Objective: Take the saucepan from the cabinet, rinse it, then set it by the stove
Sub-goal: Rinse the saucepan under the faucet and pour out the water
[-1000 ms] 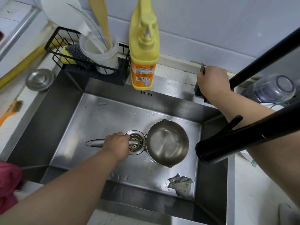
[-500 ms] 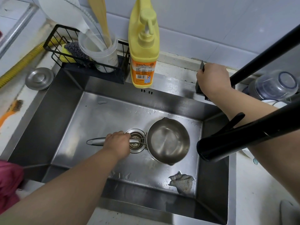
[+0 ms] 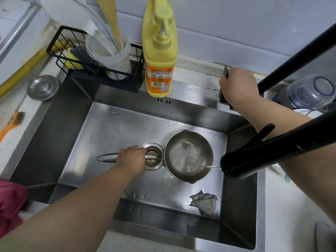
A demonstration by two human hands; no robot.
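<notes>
Rinse step just starting; pan out of cabinet, stove placement left.
Left hand fingers clenched on the saucepan handle in the sink; right hand grips the faucet lever; a thin stream lands in the pan.

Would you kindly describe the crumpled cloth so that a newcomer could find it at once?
Start at the steel sink. On its floor, past the saucepan toward the near right corner, lies the crumpled cloth. It is the only soft, grey, wrinkled thing in the basin; everything around it is shiny metal.
</notes>
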